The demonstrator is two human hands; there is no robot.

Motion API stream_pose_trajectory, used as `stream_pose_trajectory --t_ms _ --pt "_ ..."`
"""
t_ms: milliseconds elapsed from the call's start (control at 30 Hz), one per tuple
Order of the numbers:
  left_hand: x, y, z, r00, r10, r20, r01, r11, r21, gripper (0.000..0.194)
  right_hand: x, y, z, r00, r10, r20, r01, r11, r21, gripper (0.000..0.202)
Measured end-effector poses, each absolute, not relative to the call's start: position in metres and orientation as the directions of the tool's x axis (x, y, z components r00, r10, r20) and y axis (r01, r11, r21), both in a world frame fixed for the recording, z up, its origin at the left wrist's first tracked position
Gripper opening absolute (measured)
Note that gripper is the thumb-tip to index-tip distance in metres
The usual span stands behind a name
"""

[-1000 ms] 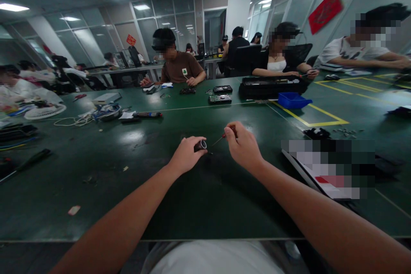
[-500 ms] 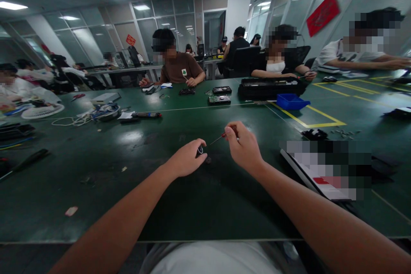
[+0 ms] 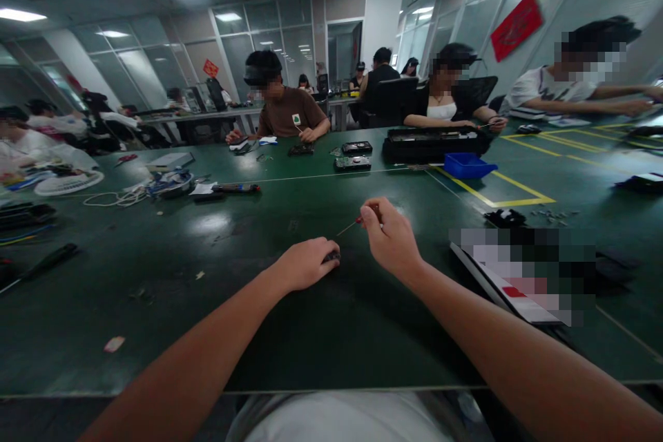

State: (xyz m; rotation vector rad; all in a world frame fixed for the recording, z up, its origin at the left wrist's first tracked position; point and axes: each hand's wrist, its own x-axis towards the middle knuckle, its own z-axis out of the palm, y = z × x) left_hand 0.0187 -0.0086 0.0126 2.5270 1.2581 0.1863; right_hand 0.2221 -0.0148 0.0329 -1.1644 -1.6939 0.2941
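Observation:
My right hand (image 3: pixel 391 233) is closed round the red handle of a screwdriver (image 3: pixel 348 226), whose thin shaft points left and down. My left hand (image 3: pixel 311 262) is closed over a small dark part (image 3: pixel 332 257) at the table surface. Only the part's right edge shows past the fingers, so its kind cannot be made out. The screwdriver tip hovers close to the left fingertips, apart from the table as far as I can see.
On the right lie a blurred-out white-and-dark object (image 3: pixel 510 283), a black part (image 3: pixel 505 218) and scattered screws (image 3: pixel 556 215). Farther back are a blue tray (image 3: pixel 469 166), a long black casing (image 3: pixel 438 145) and two hard drives (image 3: pixel 352 163). Several people sit beyond; a pen-like tool (image 3: pixel 235 188) lies left.
My left hand has turned over and lowered with the dark part, its fingers now covering more of it. My right hand with the screwdriver has barely shifted.

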Motion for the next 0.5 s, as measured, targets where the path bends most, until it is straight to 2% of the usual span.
stream_pose_trajectory --t_ms 167,300,400,500 --pt "0.012 -0.001 0.012 0.429 0.893 0.139 0.635 -0.407 0.656 0.030 0.223 -0.014 0.034 -0.004 0.798 0.602 0.552 0.504 -0.664 0.020" --pt "0.004 0.011 0.012 0.180 0.974 0.138 0.363 -0.196 0.911 0.032 0.224 -0.013 0.034 0.003 0.808 0.589 0.550 0.490 -0.676 0.019" --pt "-0.003 0.018 0.018 0.035 0.995 0.088 0.086 -0.091 0.992 0.029 0.225 -0.013 0.034 -0.002 0.816 0.578 0.551 0.483 -0.681 0.020" --pt "-0.016 0.023 0.032 -0.086 0.996 0.008 -0.127 -0.019 0.992 0.022 0.226 -0.013 0.034 -0.003 0.822 0.570 0.553 0.476 -0.684 0.021"
